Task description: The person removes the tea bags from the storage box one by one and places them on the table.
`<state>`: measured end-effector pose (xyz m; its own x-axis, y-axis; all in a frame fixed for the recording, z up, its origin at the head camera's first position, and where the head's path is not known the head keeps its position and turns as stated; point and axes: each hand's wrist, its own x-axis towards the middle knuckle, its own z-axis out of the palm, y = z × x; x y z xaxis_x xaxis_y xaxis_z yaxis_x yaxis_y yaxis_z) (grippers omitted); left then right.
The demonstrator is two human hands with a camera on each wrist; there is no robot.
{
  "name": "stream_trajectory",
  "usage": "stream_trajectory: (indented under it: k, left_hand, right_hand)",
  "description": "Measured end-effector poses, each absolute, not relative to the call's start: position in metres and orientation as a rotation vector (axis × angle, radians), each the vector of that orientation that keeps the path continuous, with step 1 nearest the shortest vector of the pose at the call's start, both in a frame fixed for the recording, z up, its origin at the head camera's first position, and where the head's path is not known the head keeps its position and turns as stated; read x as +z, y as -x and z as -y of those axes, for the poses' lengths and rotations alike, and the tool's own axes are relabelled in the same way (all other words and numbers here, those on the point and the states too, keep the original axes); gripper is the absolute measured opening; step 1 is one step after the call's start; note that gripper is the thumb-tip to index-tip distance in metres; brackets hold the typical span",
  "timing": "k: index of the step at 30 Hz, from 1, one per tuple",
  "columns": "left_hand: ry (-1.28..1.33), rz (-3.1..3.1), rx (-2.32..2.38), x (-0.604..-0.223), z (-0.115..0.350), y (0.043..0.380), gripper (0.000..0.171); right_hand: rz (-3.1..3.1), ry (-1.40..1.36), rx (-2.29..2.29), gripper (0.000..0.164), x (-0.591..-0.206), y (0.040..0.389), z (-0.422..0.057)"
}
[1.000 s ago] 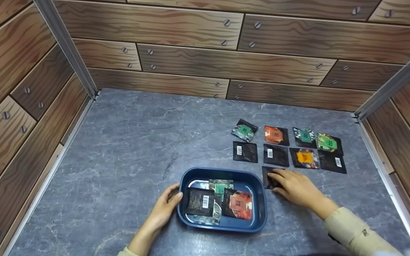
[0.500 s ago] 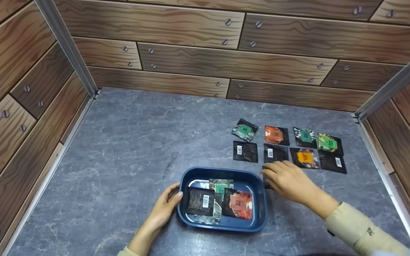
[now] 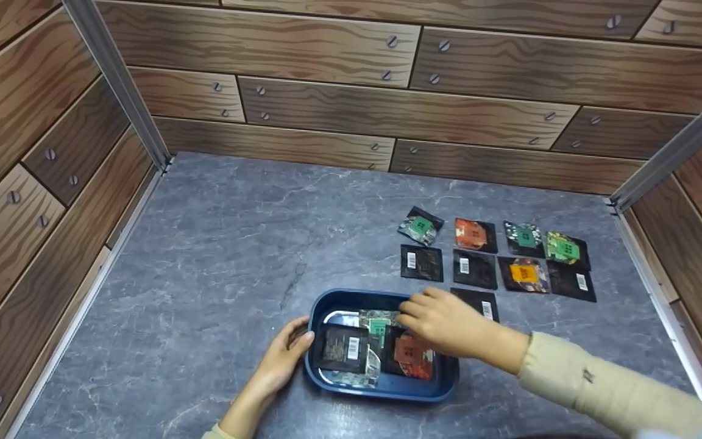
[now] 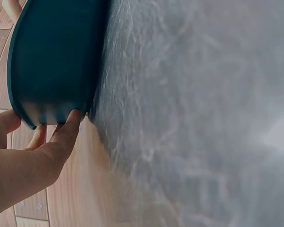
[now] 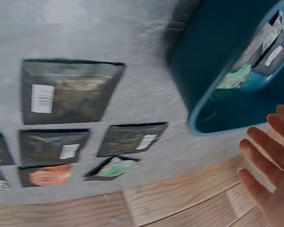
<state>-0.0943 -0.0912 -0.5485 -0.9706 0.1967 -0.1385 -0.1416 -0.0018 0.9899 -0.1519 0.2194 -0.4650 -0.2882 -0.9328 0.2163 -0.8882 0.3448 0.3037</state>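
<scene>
A blue plastic tub (image 3: pixel 381 393) holds several flat sachets, among them a black one with a barcode (image 3: pixel 339 350), a red-printed one (image 3: pixel 415 360) and a green-labelled one (image 3: pixel 377 320). My left hand (image 3: pixel 281 353) holds the tub's left end, thumb at the rim and fingers against the outer wall (image 4: pixel 52 90). Over the tub's right rear rim reaches my right hand (image 3: pixel 442 320), its fingertips above the sachets. In the right wrist view that hand (image 5: pixel 274 161) shows loosely extended fingers with no sachet visible among them. A black sachet (image 3: pixel 470 299) lies just right of the tub, partly behind the right hand.
Right of and behind the tub, more sachets lie in rows: a tilted green one (image 3: pixel 421 225), an orange-red one (image 3: pixel 475 235), a yellow-labelled one (image 3: pixel 523 274) and several others. Wood-patterned walls (image 3: pixel 326 103) surround the grey marbled tabletop (image 3: pixel 223 244).
My right hand has moved left from the black sachet beside the tub to above the tub, and that sachet now shows its barcode. The left hand has stayed at the tub.
</scene>
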Motion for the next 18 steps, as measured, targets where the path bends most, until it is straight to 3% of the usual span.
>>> stream_trajectory:
  k: [6,12,18]
  left_hand:
    - [-0.066,-2.015,2.088,-0.548,0.089,0.093,0.050]
    - [-0.060,-2.017,2.092,-0.549,0.089,0.095,0.051]
    - [-0.053,-2.022,2.080,-0.549,0.090,0.094,0.052]
  right_hand:
    - [2.145,-1.730,-0.326,0.026,-0.465,0.152,-0.189]
    - [2.098,-1.796,-0.458,0.010,-0.470,0.149,-0.163]
    - [2.078,-1.859,-0.512,0.011,-0.484,0.146,-0.137]
